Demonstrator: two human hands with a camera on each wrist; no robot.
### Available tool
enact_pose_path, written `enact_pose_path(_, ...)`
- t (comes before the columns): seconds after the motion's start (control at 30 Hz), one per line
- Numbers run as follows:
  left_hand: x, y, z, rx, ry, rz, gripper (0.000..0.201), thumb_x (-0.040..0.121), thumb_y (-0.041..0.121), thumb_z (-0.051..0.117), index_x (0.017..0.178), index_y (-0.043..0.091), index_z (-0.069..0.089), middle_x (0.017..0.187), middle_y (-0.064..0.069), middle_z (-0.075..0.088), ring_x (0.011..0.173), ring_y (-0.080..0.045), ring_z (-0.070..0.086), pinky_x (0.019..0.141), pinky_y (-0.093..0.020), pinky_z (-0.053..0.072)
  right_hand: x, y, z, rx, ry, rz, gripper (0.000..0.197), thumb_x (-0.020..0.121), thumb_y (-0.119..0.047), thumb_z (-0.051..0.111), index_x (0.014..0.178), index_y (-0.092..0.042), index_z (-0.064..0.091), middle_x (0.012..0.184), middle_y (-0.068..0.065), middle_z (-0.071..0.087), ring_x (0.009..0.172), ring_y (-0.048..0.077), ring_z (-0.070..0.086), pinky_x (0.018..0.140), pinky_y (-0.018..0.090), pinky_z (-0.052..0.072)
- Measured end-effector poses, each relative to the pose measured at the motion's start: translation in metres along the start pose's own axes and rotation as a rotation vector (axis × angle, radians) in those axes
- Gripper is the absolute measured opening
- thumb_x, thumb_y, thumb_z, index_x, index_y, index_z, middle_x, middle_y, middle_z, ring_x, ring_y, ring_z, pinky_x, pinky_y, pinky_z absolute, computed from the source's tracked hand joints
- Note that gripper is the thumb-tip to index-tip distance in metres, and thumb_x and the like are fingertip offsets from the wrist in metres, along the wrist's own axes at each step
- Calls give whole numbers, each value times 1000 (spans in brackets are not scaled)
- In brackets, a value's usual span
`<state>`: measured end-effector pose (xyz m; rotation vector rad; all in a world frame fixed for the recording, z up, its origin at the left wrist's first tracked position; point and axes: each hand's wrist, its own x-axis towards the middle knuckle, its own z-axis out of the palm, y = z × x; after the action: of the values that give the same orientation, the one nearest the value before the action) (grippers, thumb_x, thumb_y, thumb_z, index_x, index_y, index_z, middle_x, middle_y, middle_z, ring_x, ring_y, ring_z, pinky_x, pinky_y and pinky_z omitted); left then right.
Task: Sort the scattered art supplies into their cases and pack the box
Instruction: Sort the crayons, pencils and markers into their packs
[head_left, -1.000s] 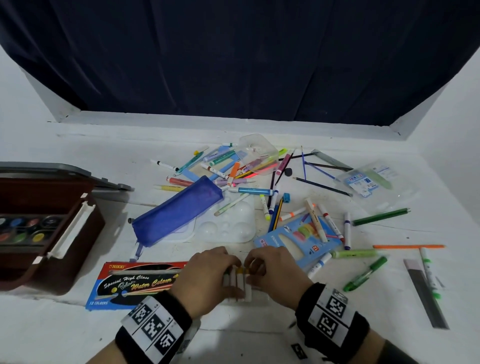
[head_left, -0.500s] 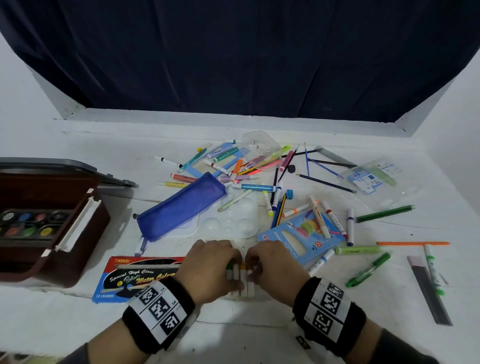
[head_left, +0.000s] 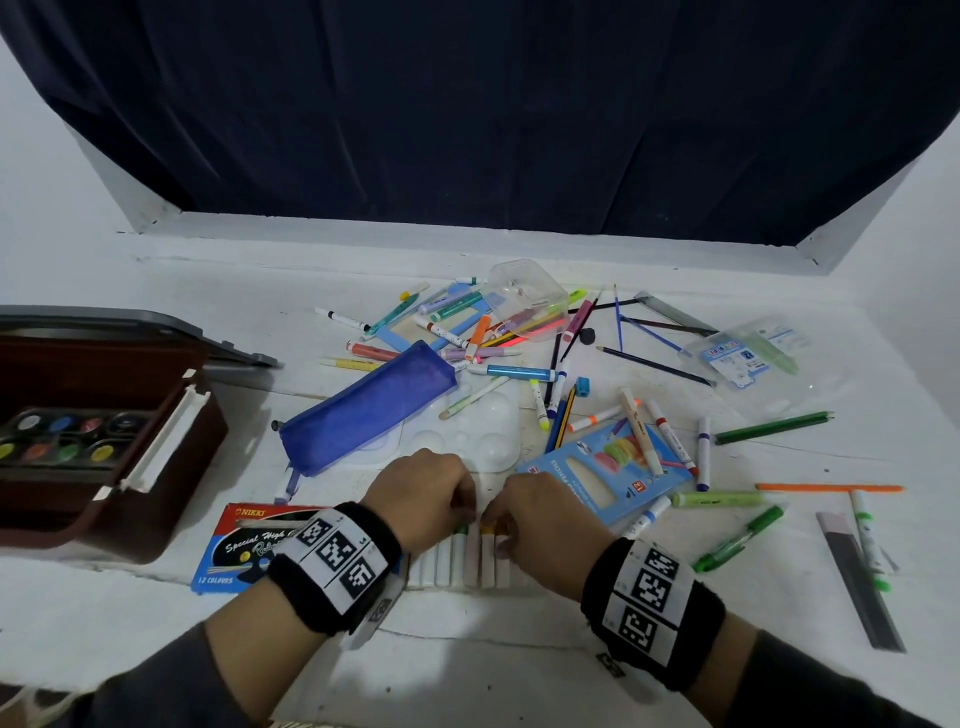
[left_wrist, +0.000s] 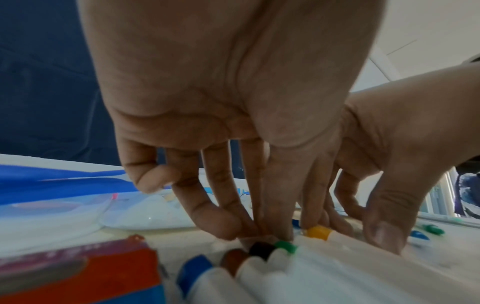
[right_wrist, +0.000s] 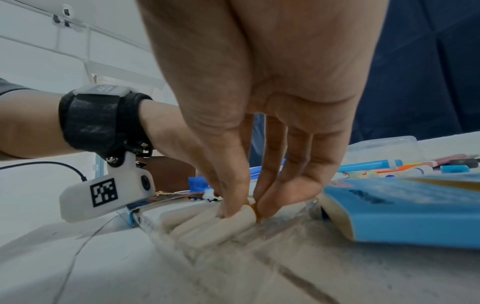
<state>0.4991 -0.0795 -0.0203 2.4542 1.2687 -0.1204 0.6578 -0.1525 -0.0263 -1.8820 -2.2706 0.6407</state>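
- Working side by side at the near edge of the table (head_left: 156, 623), the left hand (head_left: 421, 499) and right hand (head_left: 545, 525) meet over a row of white paint tubes (head_left: 467, 564) lying in a clear tray (right_wrist: 293, 218).
- Left fingers (left_wrist: 226, 224) are curled down, pinching at the cap end near the black cap (left_wrist: 261, 250) and green cap (left_wrist: 285, 245), probably to keep the row from rolling.
- Right fingers (right_wrist: 233, 203) pinch the yellow-capped tube (left_wrist: 318, 232), thumb on one side and fingertips on the other, apparently seating it in its slot.
- Lying just left of the tubes, partly under the left wrist, is the red and blue paint box (head_left: 244, 545) they likely belong in.
- Well to the left stands the open brown box (head_left: 130, 509) with a paint palette (head_left: 62, 439) inside.
- Behind the hands lie a blue pencil case (head_left: 363, 410), a white mixing tray (head_left: 483, 436) and a light blue carton (head_left: 597, 478); the carton sits close beside the right hand.
- Markers, pencils, a clear tub (head_left: 524, 296) and a ruler (head_left: 857, 577) lie scattered beyond, unsorted.
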Motion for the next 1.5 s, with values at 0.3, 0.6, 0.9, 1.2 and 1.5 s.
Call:
enact_pose_path(0.3,1,4,3,163,50,59,19,94,32,59,108,30,72,105,2,72,96,-21,65,83,-29,46,3,0,0,-49,-21,4,25,86,-26,72,109,-16,71,112,4,64,104,22,61,91,33,51)
enact_pose_path(0.6,-7,-16,5,-247,84,70,6,91,31,65,90,31,71,89,9,71,79,-8,64,77,-33,55,3,13,-9,114,66,-4,32,77,-33,79,105,-23,68,95,-6,65,80,6,55,78,24,50)
enact_pose_path(0.9,-4,-39,-34,-702,505,-18,11,93,36,65,83,32,61,67,-4,61,66,-24,58,64,-36,49,56,29,-36,297,390,-5,9,87,-25,69,96,-22,68,82,-9,66,78,7,61,76,26,51)
enact_pose_path(1.2,80,-96,-102,-562,598,-133,5,92,26,67,87,26,66,77,4,70,61,-4,65,57,-12,45,132,57,-64,123,208,114,36,96,-44,54,121,-20,60,119,0,65,106,18,60,90,29,46)
enact_pose_path(1.5,204,-152,-125,-337,360,-236,30,97,26,58,126,18,59,126,-3,61,105,-23,60,88,-25,43,169,79,-73,198,186,119,29,96,-47,51,104,-25,67,98,-6,69,85,13,64,79,35,54)
